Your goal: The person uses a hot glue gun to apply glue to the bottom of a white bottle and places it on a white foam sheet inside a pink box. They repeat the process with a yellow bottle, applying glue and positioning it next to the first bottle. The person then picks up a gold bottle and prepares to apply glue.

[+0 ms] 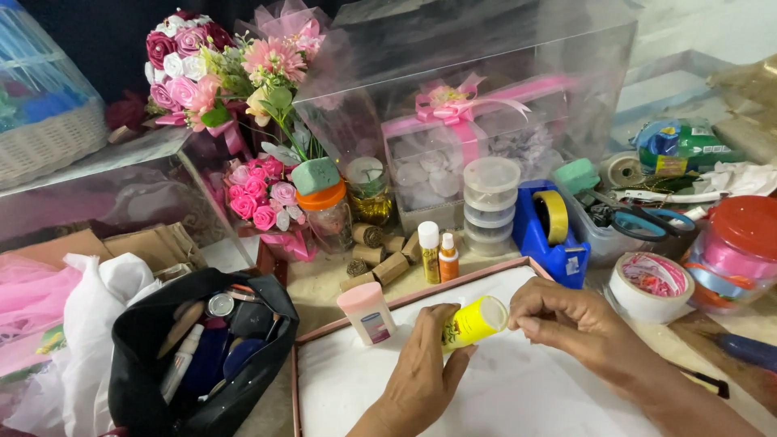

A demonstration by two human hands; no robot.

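My left hand (pixel 421 368) grips a small yellow bottle (pixel 472 323) lying tilted on its side over a white tray with a pink rim (pixel 421 296). My right hand (pixel 558 316) pinches the bottle's pale cap end with its fingertips. A pink-and-white bottle (pixel 367 312) stands upside down on the tray just left of my left hand. Two small bottles, one yellow-green (pixel 429 253) and one orange (pixel 448 258), stand behind the tray's far rim.
An open black pouch (pixel 202 344) full of cosmetics lies at the left. A blue tape dispenser (pixel 552 231), stacked clear round tubs (pixel 490 202), tape roll (pixel 650 286), scissors (pixel 639 218), a red-lidded jar (pixel 736 251), flower bouquets (pixel 235 73) and a clear gift box (pixel 469 105) crowd the back.
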